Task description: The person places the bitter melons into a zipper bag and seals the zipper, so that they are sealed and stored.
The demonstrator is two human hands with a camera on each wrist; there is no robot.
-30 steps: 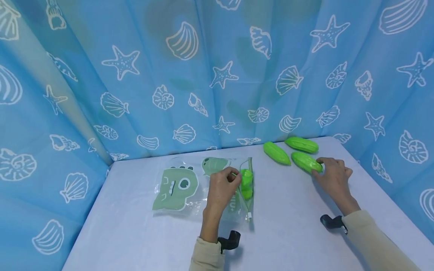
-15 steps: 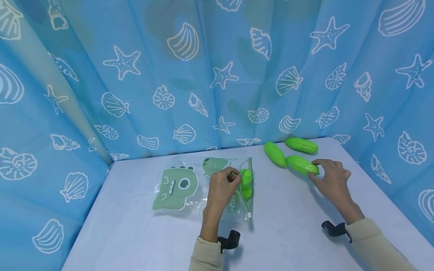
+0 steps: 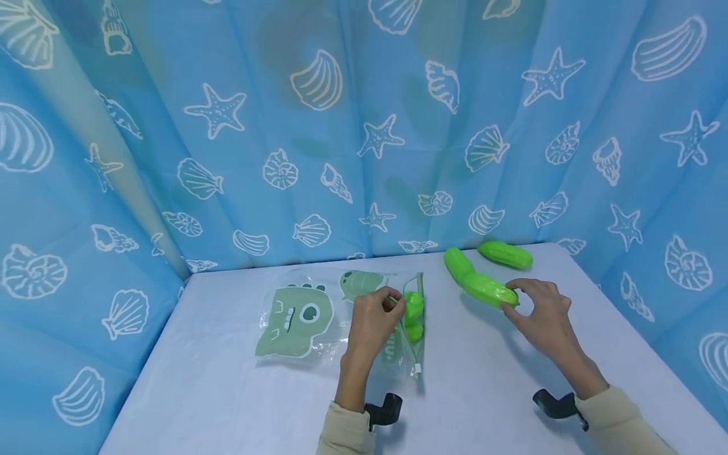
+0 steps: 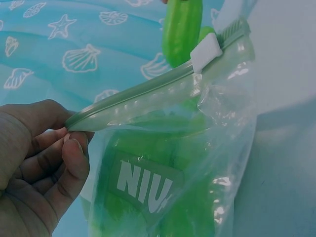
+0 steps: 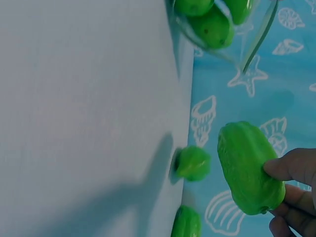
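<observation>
Zip bag (image 3: 318, 316) lies flat mid-bench (image 3: 227, 392), green toys inside at its right end. Left hand (image 3: 372, 319) pinches the bag's zipper edge (image 4: 148, 96). Right hand (image 3: 540, 316) grips one green cucumber (image 3: 489, 291), lifted. Two more cucumbers (image 3: 506, 254) far right.

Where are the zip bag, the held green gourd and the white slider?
zip bag (image 3: 296, 316): head view, dinosaur print.
held green gourd (image 3: 488, 290): head view, mid-body.
white slider (image 4: 205, 52): left wrist view, clip face.
</observation>
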